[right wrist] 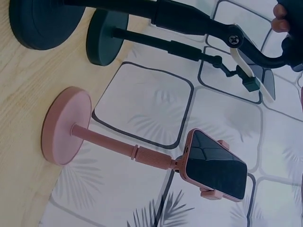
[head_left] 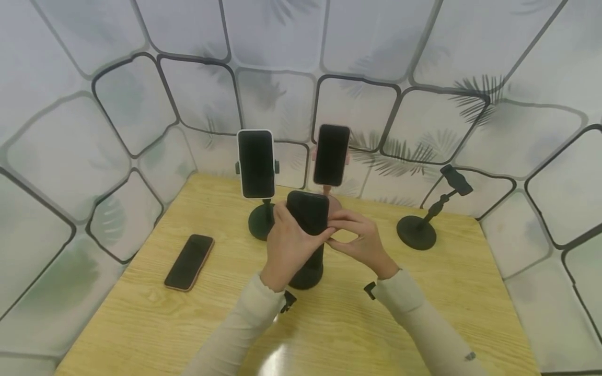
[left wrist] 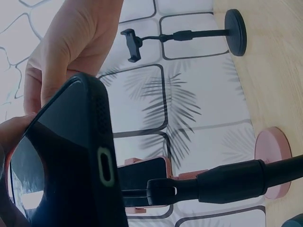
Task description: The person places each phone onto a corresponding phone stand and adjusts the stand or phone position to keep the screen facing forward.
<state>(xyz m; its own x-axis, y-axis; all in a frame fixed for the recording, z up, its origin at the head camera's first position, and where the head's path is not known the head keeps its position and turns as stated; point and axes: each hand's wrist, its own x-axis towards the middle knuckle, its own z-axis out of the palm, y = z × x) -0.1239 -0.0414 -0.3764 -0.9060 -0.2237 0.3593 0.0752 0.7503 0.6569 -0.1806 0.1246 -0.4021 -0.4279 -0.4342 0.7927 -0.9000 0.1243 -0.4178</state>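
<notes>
A black-cased phone (head_left: 308,209) sits at the head of a black phone stand (head_left: 308,277), in the middle of the table. My left hand (head_left: 291,240) grips the phone from its left side, thumb laid across the front. At the right edge, my right hand (head_left: 359,237) pinches the phone with fingers and thumb. The left wrist view has the case (left wrist: 97,142) up close, its clamp hidden behind it. Seen from the right wrist, the stand's jointed arm (right wrist: 232,40) runs up to the phone, where left-hand fingertips (right wrist: 280,24) show.
Behind stand a dark green stand (head_left: 260,222) bearing a white-framed phone (head_left: 256,164) and a pink stand (right wrist: 66,125) bearing a pink-cased phone (head_left: 332,155). A black stand with a bare clamp (head_left: 416,232) is at right. Another phone (head_left: 189,262) lies flat at left. Patterned fabric (head_left: 277,94) surrounds the table.
</notes>
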